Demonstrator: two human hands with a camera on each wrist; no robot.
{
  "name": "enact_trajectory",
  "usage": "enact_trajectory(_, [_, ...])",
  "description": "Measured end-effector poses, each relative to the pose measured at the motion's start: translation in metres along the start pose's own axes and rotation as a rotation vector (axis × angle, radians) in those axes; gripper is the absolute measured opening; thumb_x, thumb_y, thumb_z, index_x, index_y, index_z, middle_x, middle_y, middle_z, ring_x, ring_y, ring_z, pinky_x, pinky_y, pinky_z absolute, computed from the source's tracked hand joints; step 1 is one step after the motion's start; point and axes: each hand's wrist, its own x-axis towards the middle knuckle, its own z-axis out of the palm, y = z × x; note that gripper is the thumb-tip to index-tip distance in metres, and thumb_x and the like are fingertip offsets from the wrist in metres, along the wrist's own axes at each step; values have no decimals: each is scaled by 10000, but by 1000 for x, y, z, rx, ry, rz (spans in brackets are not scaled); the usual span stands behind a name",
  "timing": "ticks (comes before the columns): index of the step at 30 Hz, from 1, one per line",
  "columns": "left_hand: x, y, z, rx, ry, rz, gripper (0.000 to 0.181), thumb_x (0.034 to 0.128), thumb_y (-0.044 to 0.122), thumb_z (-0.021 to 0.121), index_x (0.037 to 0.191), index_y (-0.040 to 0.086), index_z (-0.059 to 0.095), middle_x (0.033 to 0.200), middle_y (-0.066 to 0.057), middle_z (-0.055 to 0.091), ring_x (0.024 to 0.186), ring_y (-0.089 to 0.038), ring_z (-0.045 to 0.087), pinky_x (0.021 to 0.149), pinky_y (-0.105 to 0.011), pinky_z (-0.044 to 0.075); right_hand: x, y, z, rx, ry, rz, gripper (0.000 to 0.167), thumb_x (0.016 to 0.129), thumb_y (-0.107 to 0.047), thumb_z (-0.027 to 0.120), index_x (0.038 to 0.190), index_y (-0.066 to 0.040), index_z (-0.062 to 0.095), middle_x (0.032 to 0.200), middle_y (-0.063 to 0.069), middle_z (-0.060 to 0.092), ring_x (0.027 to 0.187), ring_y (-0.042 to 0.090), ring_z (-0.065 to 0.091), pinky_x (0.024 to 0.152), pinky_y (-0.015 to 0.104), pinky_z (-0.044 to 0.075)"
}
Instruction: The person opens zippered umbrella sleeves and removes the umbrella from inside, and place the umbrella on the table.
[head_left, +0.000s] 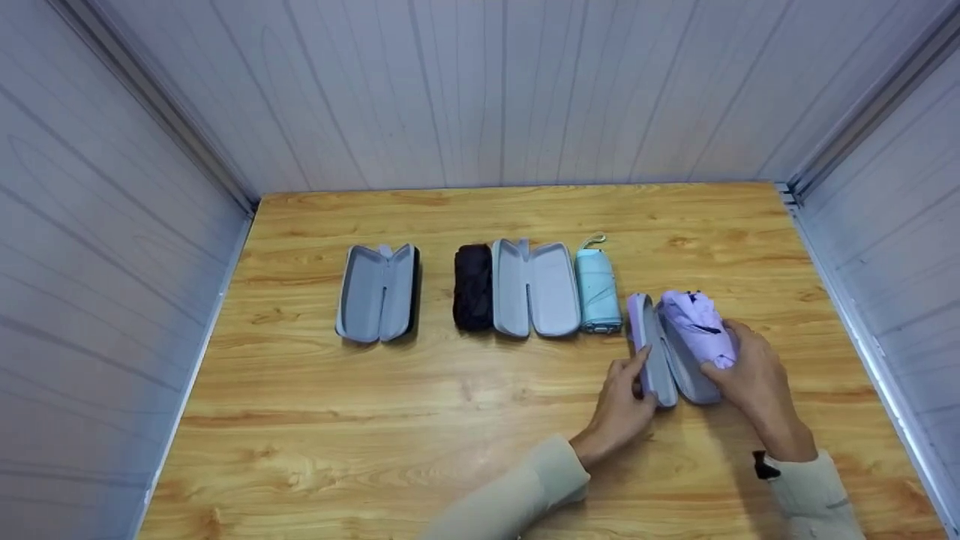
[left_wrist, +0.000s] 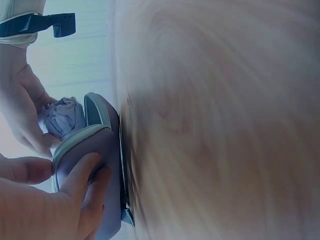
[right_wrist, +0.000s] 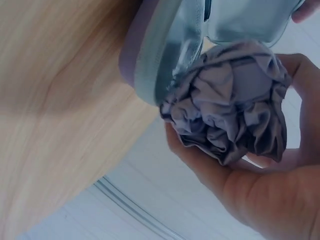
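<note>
A folded purple umbrella (head_left: 699,326) is held in my right hand (head_left: 754,379), thumb on one side and fingers on the other. It is over the right half of an unzipped purple case (head_left: 660,367) with a grey lining. In the right wrist view the gathered cloth of the umbrella (right_wrist: 225,105) faces the camera beside the case rim (right_wrist: 157,55). My left hand (head_left: 622,401) grips the left half of that case at its near end. The left wrist view shows the left thumb at the rim and fingers against the outer shell (left_wrist: 107,165).
Left of the purple case lie a light blue folded umbrella (head_left: 598,289), an opened grey-lined case (head_left: 553,292), a black folded umbrella (head_left: 472,289) and another opened case (head_left: 364,296) with a dark shell. Panelled walls (head_left: 480,90) enclose the wooden table (head_left: 337,450) at the back and sides.
</note>
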Motion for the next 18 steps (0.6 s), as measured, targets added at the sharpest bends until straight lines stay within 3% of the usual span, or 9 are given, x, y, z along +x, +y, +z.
enact_trajectory(4, [1,0,2,32,27,26,707,917,-62,664,1586,90,494,1232,-75,562,1026,-63,546,909,-186,489,1,-1,0,-7,109,-51,734,760,21,808,1409,184,506,1225,423,575,1055,535,576,855,681,465])
enact_trajectory(8, [4,0,4,34,33,11,707,925,-47,667,1591,108,491,1224,-47,555,1016,-56,526,901,-179,468,6,-2,-2,-22,181,-75,749,748,62,808,1423,165,501,1239,397,557,1046,522,568,859,682,472])
enact_trajectory(18, [18,-2,3,11,60,31,709,912,-78,657,1584,76,492,1189,-67,559,996,-73,534,880,-207,501,23,10,-2,-75,261,-125,753,707,101,809,1399,162,518,1206,415,564,1002,565,571,843,697,473])
